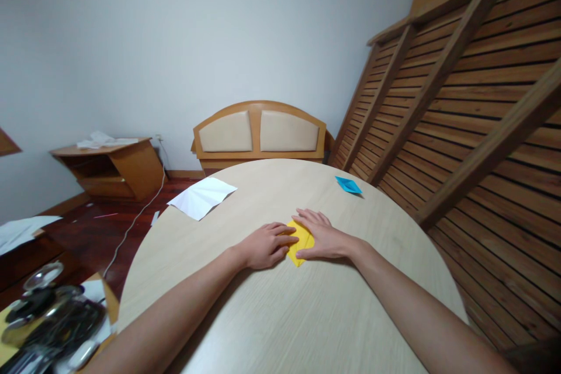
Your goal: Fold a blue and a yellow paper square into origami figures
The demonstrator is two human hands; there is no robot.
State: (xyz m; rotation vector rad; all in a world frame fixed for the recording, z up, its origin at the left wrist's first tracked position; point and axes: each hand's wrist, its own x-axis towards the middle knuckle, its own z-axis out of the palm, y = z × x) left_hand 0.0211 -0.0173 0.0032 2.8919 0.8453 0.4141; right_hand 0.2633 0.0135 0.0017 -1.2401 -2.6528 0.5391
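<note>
A yellow piece of folded paper (302, 241) lies flat on the round table, one pointed corner toward me. My left hand (270, 245) rests at its left edge, palm down, with fingertips touching the paper. From the right, my right hand (323, 236) reaches over it with thumb and fingers spread apart around the paper, the thumb near its lower corner. Fingers of both hands hide part of the paper's edges. Neither hand is closed around it.
A creased white sheet (202, 197) lies at the table's left edge and a blue folded paper (349, 185) at the back right. Wooden slats (464, 105) lean along the right side. Behind stands a headboard (258, 155); a low cabinet (114, 169) is at left, cluttered items (61, 315) lower left.
</note>
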